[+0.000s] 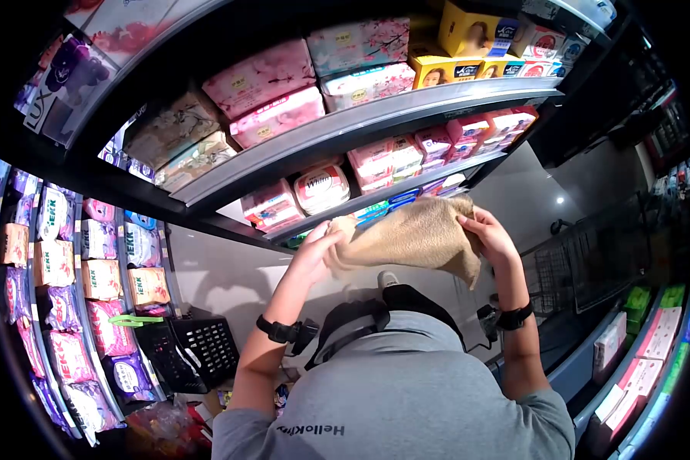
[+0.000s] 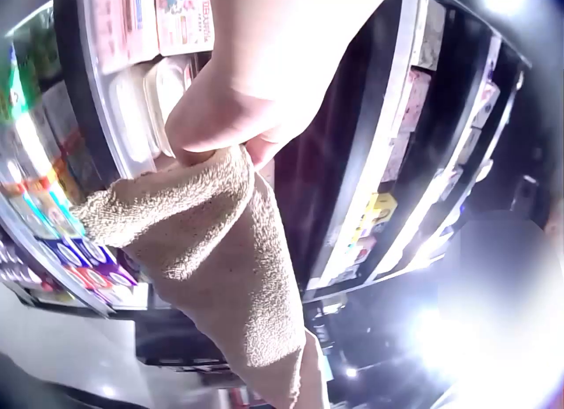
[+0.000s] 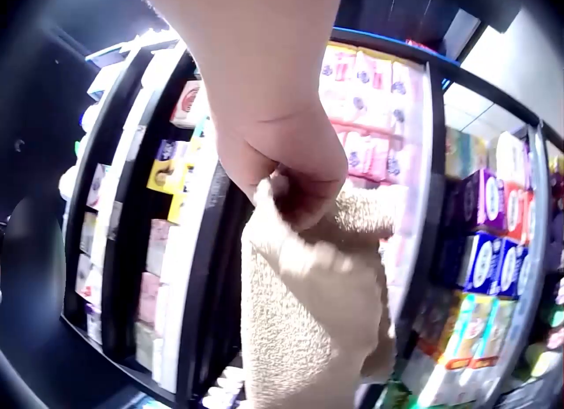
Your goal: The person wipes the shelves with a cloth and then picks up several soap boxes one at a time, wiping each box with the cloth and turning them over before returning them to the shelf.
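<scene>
**Tan cloth [image 1: 415, 236] spread between two hands near packed shelves**

From my end I have a person's left hand [image 1: 312, 257] on the cloth at its nine o'clock end; the fingers are curled round the bunched edge and the thumb is closed against it; in the left wrist view the cloth hangs in folds below that grip. The right hand [image 1: 491, 236] has the cloth at three o'clock; thumb and fingers pinch its upper edge, and a loose corner droops just below; in the right wrist view the material falls in a fold under the bent fingers. The cloth is in the air at the middle of my head view, its surface rough.

Around it, the long shelf [image 1: 376, 105] runs from eleven to one o'clock, carrying pink tissue packs [image 1: 278, 116] and yellow boxes [image 1: 446, 70]; at nine o'clock the side rack [image 1: 84, 230] holds packets [image 1: 101, 280] in purple, pink and orange; a black basket [image 1: 205, 351] with slotted sides sits at eight o'clock, a green handle [image 1: 134, 320] beside it; another shelf [image 1: 636, 372] curves past at four o'clock; a grey shirt [image 1: 406, 383] fills six o'clock, and a dark band [image 1: 277, 330] circles the left wrist, with a second band [image 1: 515, 317] on the right.
</scene>
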The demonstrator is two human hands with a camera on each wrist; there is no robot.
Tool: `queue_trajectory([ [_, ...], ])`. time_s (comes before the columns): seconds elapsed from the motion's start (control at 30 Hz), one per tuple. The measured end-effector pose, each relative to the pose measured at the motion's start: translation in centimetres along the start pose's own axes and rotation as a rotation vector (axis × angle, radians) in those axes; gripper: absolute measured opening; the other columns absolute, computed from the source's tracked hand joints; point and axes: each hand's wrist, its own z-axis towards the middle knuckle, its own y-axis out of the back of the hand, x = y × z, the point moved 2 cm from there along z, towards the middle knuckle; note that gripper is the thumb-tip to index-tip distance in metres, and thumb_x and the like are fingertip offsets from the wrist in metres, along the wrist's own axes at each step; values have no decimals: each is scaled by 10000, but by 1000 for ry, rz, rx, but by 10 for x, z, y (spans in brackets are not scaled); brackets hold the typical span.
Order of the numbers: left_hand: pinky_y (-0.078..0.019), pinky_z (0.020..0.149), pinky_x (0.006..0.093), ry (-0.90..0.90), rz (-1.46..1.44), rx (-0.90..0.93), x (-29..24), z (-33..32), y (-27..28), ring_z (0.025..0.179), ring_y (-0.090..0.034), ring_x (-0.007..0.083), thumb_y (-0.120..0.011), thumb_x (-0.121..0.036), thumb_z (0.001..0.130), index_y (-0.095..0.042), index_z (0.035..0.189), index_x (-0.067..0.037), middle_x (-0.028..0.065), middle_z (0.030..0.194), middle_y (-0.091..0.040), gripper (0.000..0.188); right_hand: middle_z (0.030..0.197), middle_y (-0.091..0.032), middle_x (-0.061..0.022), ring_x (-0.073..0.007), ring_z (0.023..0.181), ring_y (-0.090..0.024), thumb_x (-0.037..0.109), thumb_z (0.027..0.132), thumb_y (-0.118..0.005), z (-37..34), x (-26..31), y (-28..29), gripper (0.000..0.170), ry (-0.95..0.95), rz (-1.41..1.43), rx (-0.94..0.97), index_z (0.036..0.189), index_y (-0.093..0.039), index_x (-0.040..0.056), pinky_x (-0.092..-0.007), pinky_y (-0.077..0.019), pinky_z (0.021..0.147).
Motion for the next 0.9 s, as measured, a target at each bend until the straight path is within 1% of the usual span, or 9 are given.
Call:
queue_trajectory([
  [0.13, -396, 668, 181, -267, 698, 58, -33, -16, -1, 754, -500, 42, -546, -85, 802, -582, 881, 21, -10, 812, -585, 138, 936, -567, -70, -131, 834, -554, 57, 817, -476, -4, 3, 14, 246, 20, 70, 0, 1044, -502, -33, -250, -444, 739],
  [0.2, -389, 642, 191, -423, 898, 47, -70, -33, -12, 736, -518, 82, -490, 55, 730, -591, 787, 39, 48, 817, -603, 117, 916, -567, -94, -161, 824, -560, 14, 781, -477, -14, 37, 19, 250, 278, 22, 87, 1020, -508, -53, -253, -448, 730],
  [0.27, -391, 638, 217, -773, 868, 341, -112, -60, -63, 711, -535, 141, -386, 151, 567, -569, 690, 71, 110, 810, -607, 234, 866, -568, -116, -187, 782, -555, 18, 742, -508, -20, 65, 15, 128, 492, 47, 200, 810, -572, -70, -265, -447, 678],
  [0.3, -402, 652, 246, -764, 848, 440, -124, -64, -67, 718, -547, 191, -324, 138, 451, -555, 665, 96, 155, 815, -602, 317, 841, -564, -110, -175, 758, -544, 31, 747, -515, -18, 68, 19, 109, 541, 21, 309, 740, -577, -59, -257, -436, 651],
  [0.33, -404, 635, 232, -803, 952, 420, -130, -60, -67, 684, -538, 161, -333, 144, 519, -548, 662, 89, 121, 754, -601, 264, 817, -561, -105, -163, 735, -532, 43, 752, -521, -14, 72, 21, 137, 587, -2, 416, 670, -582, -48, -248, -425, 623],
  [0.4, -358, 538, 216, -688, 754, 212, -123, -38, -56, 572, -471, 130, -355, 142, 588, -502, 562, 58, 84, 660, -549, 172, 781, -539, -78, -142, 717, -503, -20, 727, -492, -8, 88, 12, 143, 609, -214, 381, 612, -578, -22, -236, -397, 601],
  [0.47, -412, 580, 215, -628, 726, 231, -120, -30, -49, 615, -514, 112, -322, 121, 617, -550, 621, 52, 60, 633, -545, 238, 763, -518, -52, -141, 727, -491, -98, 665, -442, -10, 96, 9, 167, 417, -606, 276, 607, -573, -12, -237, -390, 627],
  [0.5, -415, 581, 215, -612, 725, 242, -118, -28, -45, 616, -512, 112, -318, 122, 619, -551, 618, 47, 62, 641, -539, 245, 771, -511, -46, -144, 737, -490, -131, 600, -413, -12, 100, 3, 203, 551, -707, 287, 597, -571, -4, -235, -385, 650],
  [0.9, -295, 496, 192, -764, 627, 294, -131, -48, -53, 561, -407, 79, -344, 117, 661, -527, 612, 26, 41, 646, -468, 209, 699, -512, -49, -116, 703, -468, 9, 659, -355, -16, 94, -5, 150, 655, -447, 198, 678, -502, -12, -217, -352, 655],
])
